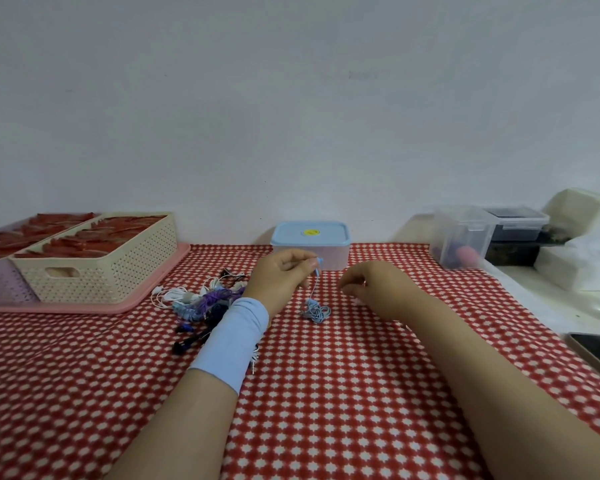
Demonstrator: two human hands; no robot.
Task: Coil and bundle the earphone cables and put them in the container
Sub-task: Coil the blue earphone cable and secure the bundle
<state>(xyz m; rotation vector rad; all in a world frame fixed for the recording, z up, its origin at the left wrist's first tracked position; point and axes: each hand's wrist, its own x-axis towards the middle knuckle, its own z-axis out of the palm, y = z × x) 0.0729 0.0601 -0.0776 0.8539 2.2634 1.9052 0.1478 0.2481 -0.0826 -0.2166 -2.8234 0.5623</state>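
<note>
My left hand (pixel 281 275) pinches the blue earphone cable (pixel 315 311), one end raised. My right hand (pixel 374 289) curls nearby; I cannot tell whether it holds anything.

tablecloth (pixel 326 393): matt cloth | container (pixel 310 244): smooth plastic | basket (pixel 97 268): perforated plastic

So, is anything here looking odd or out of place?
Only the earphone pile by the left hand: white, purple and dark cables lie tangled together. The container has its lid on. Nothing looks spilled or damaged.

cable pile (pixel 205 303) left, container (pixel 310 244) ahead
</note>
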